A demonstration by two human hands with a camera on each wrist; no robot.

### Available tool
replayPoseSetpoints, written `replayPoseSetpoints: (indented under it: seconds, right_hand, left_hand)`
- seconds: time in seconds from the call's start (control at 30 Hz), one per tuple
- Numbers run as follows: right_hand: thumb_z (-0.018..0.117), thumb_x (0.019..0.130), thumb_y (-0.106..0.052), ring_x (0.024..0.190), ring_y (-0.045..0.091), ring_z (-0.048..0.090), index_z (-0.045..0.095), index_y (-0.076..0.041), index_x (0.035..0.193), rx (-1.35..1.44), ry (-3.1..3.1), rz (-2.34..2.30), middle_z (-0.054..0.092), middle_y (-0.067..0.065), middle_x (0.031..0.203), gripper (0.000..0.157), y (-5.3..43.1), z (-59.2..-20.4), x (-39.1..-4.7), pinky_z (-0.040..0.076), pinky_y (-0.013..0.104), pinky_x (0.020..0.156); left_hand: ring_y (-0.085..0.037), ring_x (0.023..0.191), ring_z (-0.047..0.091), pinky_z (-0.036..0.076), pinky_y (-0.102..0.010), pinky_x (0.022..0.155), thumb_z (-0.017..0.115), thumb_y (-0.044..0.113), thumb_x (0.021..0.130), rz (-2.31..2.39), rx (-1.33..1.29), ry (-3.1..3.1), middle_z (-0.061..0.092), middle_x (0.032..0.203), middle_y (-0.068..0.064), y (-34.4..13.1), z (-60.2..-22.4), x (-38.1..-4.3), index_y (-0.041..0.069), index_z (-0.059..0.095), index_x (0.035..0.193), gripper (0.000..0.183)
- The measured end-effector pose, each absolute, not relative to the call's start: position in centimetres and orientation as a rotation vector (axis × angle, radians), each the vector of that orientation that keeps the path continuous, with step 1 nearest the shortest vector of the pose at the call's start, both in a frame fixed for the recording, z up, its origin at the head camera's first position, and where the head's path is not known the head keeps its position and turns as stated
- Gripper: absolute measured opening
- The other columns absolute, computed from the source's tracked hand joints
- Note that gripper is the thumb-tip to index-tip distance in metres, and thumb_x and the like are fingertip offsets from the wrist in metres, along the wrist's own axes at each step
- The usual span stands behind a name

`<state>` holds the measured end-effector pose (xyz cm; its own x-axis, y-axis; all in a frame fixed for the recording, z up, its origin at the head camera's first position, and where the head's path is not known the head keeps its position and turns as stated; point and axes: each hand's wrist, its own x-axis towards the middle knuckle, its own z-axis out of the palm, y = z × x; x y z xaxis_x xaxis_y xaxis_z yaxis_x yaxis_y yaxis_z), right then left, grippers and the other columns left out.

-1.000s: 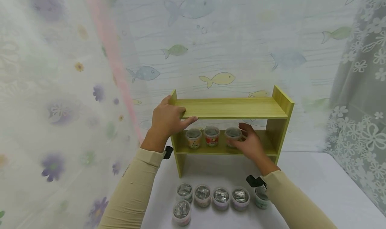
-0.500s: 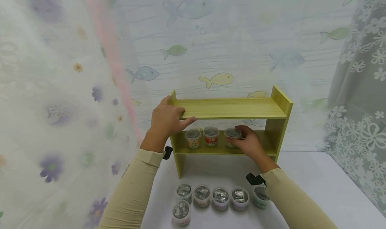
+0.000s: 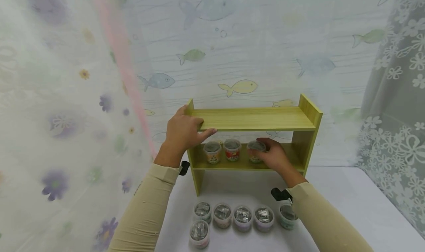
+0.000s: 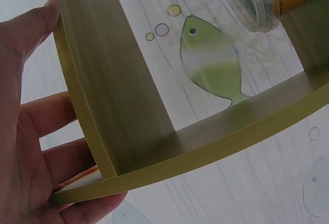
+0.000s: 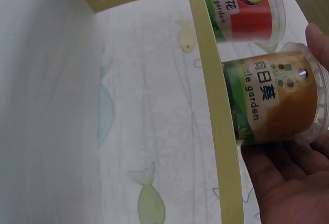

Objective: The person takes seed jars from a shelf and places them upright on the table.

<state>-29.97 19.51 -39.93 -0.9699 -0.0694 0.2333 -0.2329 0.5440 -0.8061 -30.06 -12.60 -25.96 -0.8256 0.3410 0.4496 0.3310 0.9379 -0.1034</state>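
Observation:
My left hand (image 3: 184, 130) grips the upper left corner of a yellow-green wooden shelf (image 3: 252, 120). In the left wrist view its fingers wrap around the shelf board (image 4: 169, 170). On the lower board, my right hand (image 3: 277, 158) holds a clear plastic planting cup (image 3: 255, 146) between thumb and fingers. The right wrist view shows this cup's orange "little garden" label (image 5: 288, 100), with fingers beneath it and thumb at the lid side. To its left on that board are a red-labelled cup (image 3: 232, 150) and an orange-labelled cup (image 3: 212, 152), both upright.
Several more lidded cups (image 3: 243, 218) stand in a row on the white table in front of the shelf, one cup (image 3: 200, 234) nearer the front. Another cup (image 3: 287, 217) is partly behind my right wrist. A fish-patterned curtain (image 3: 252, 41) hangs behind.
The right hand's fingers have come down and closed more around the cup, which stays on the lower board. The left hand keeps its place on the shelf corner.

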Motion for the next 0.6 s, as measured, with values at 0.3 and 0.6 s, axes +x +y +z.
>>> replayPoseSetpoints:
  seconds: [0.3,0.6]
  right_hand:
    - [0.075,0.090,-0.055,0.123,0.038,0.062,0.058,-0.009,0.145,0.261,-2.612,1.325,0.060,0.017,0.143,0.073,19.61,-39.97,-29.83,0.056,0.053,0.095]
    - [0.075,0.090,-0.054,0.118,0.036,0.065,0.059,-0.009,0.143,0.265,-2.624,1.337,0.062,0.016,0.139,0.072,19.55,-39.78,-29.24,0.058,0.049,0.091]
  left_hand:
    - [-0.036,0.151,0.037,0.057,-0.055,0.095,0.047,0.084,0.089,0.031,-0.477,-2.618,0.073,0.076,0.004,-12.54,-25.88,-29.93,0.027,0.078,0.100,0.066]
    - [-0.035,0.151,0.037,0.058,-0.054,0.092,0.048,0.083,0.089,0.032,-0.476,-2.625,0.066,0.067,0.005,-12.59,-25.79,-29.78,0.026,0.076,0.093,0.064]
